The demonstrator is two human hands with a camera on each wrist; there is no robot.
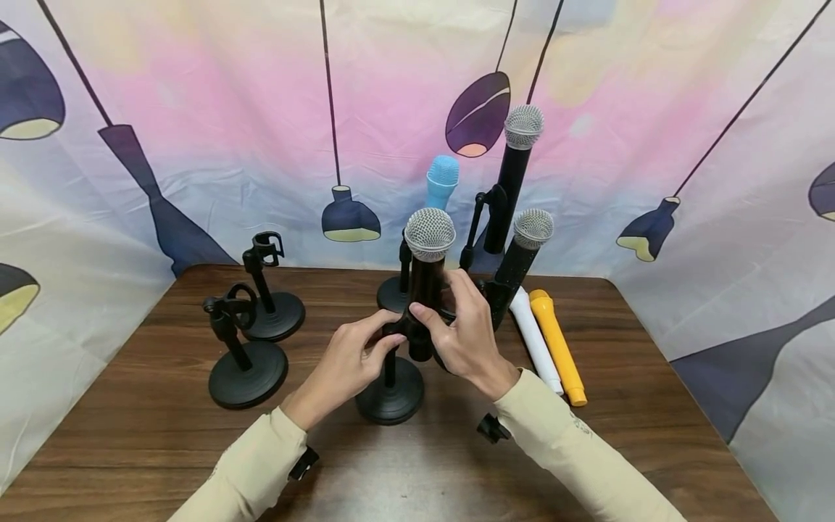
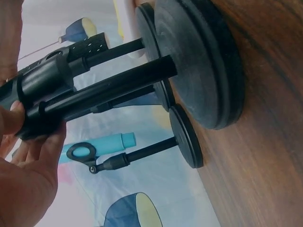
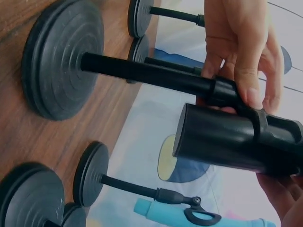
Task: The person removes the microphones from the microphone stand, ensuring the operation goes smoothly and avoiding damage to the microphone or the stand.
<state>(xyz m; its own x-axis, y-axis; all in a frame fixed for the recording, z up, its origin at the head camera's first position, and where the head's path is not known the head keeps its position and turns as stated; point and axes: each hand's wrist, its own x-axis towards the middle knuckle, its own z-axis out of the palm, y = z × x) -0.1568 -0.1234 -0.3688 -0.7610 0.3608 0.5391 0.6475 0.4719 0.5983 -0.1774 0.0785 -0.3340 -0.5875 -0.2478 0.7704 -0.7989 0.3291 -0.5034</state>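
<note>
A black microphone (image 1: 427, 283) with a silver mesh head stands upright at the table's middle, in the ring clip of a desk stand with a round base (image 1: 390, 400). My right hand (image 1: 471, 337) grips its body from the right, thumb in front. From the left, my left hand (image 1: 346, 366) pinches the stand's joint just below the clip. In the right wrist view, the microphone's lower end (image 3: 213, 137) sticks out of the clip beside the stand's pole (image 3: 147, 75). The left wrist view shows the same pole (image 2: 113, 90) rising from its base.
Two bare black stands (image 1: 246, 373) (image 1: 277, 316) are at the left. Behind my hands, a light blue microphone (image 1: 442, 181) and two black microphones (image 1: 511, 185) (image 1: 517, 264) stand raised. A white microphone (image 1: 538, 348) and a yellow microphone (image 1: 559, 348) lie at the right.
</note>
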